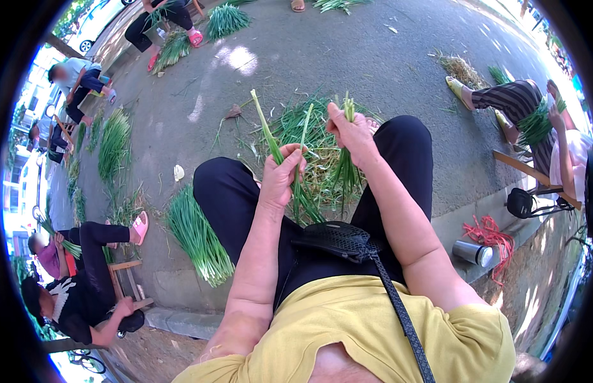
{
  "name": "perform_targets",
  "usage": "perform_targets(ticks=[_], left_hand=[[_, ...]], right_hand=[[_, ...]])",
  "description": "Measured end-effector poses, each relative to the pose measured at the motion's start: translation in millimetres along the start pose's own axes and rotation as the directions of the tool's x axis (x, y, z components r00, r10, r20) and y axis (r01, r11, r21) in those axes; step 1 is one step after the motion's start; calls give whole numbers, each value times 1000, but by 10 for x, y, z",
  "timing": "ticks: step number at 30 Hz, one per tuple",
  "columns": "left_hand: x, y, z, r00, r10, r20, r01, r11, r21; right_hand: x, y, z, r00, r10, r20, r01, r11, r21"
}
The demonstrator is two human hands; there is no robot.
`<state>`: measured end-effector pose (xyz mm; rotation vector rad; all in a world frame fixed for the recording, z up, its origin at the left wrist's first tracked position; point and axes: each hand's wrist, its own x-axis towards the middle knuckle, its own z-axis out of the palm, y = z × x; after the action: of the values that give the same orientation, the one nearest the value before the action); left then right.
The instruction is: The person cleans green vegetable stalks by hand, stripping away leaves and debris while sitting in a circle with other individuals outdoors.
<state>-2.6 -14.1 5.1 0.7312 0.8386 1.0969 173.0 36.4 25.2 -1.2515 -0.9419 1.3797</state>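
Note:
My left hand [283,174] grips a few green stalks [268,129], which look like Chinese chives; their pale ends point up and away and their leaves hang down between my knees. To its right, my right hand [352,134] is closed around a small bunch of chives [345,174], pale ends showing above the fist and leaves hanging below. Under both hands a loose heap of green leaves and yellowed trimmings [320,158] lies on the pavement. Beside my left knee a thick, aligned pile of chives [198,234] rests with its white ends towards me.
A black handbag [334,239] lies on my lap. A steel flask [471,253] and red plastic ties [492,239] are on the kerb [449,220] at right. Several people sit around with chives; another chive pile [114,146] lies at left. A wooden stool [126,282] stands at lower left.

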Motion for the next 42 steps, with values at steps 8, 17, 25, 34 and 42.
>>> perform_targets(ticks=[8,17,25,34,42], left_hand=[[23,-77,-7,998,-58,36,60,997,-48],[46,-88,-17,999,-29,32,29,1000,-12],[15,-71,5,999,-5,35,6,1000,-16],[23,-71,-41,999,-3,37,5,999,-51],[20,-55,-66,995,62,-83,-69,994,-88]], right_hand=[[-129,-21,93,961,60,269,-78,995,56],[-82,63,40,973,-58,225,86,990,-113],[-20,-85,-93,995,-73,69,70,996,46],[76,-156,-289,990,-69,-126,94,974,206],[67,-109,-223,994,44,-103,-63,978,-197]])
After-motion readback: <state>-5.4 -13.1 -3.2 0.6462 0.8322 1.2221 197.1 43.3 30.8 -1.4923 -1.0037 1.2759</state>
